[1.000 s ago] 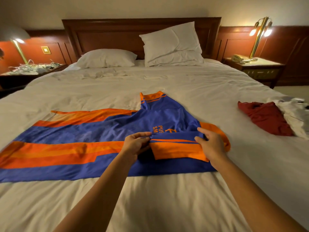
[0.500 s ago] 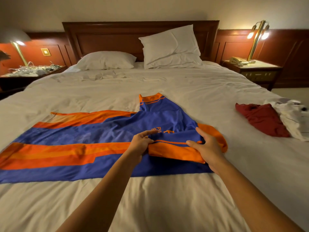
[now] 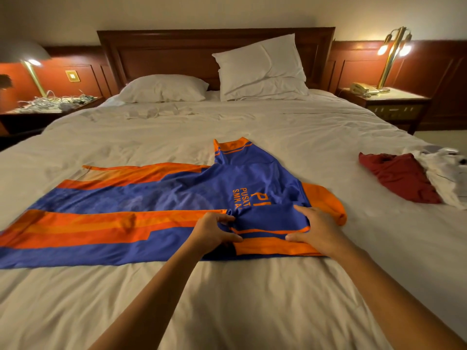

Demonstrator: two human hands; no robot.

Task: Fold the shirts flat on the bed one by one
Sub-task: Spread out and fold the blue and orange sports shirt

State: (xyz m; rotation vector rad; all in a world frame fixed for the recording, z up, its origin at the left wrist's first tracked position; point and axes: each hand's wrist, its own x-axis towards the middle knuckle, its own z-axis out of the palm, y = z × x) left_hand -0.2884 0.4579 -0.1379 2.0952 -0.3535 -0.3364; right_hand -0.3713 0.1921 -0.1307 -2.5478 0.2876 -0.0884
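Observation:
A blue and orange shirt [image 3: 141, 200] lies spread across the white bed [image 3: 227, 299], its length running to the left. Its near right sleeve is folded over the body, orange cuff toward me. My left hand [image 3: 214, 232] pinches the sleeve's left edge between thumb and fingers. My right hand [image 3: 314, 231] grips the sleeve's right edge, thumb on the orange cuff and fingers on the blue cloth. Orange lettering [image 3: 249, 199] shows just beyond the hands. A crumpled red shirt [image 3: 396, 176] and a white shirt [image 3: 444, 175] lie at the bed's right side.
Two white pillows [image 3: 260, 66] lean at the wooden headboard [image 3: 177, 49]. A nightstand with cables [image 3: 50, 103] stands at the left, another with a phone and lamp [image 3: 386, 97] at the right. The bed's right edge drops to the floor.
Both hands have drawn the folded sleeve back toward me, uncovering more of the orange lettering. The sleeve now lies flatter on the shirt body.

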